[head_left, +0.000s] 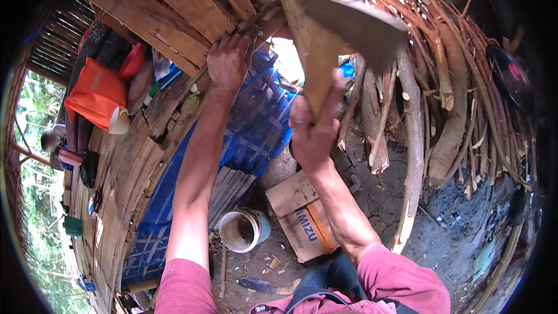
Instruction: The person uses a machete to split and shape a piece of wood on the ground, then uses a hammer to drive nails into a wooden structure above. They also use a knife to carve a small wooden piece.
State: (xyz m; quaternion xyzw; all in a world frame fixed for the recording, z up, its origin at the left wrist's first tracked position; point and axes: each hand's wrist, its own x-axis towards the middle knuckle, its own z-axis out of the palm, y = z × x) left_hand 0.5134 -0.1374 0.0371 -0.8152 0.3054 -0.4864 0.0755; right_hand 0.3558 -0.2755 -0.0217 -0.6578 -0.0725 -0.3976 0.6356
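My left hand (226, 64) reaches up to the end of a wooden board (183, 52), its fingers curled over the edge where several timbers meet. In my right hand (314, 134), raised to the right of it, is a tool with a pale wooden handle (323, 61) and a broad, dark, flat blade (363, 29). The blade is blurred along its upper edge, so I cannot tell its exact kind. My right thumb and fingers close around the lower end of the handle. A woven wall backed by blue sheeting (250, 122) lies between my forearms.
Stacked branches and sticks (407, 99) fill the right side. Below stand a white bucket (244, 229) and a cardboard box (302, 221) on the dirt floor. An orange bag (97, 96) hangs on the left. A knife-like blade (256, 285) lies near my feet.
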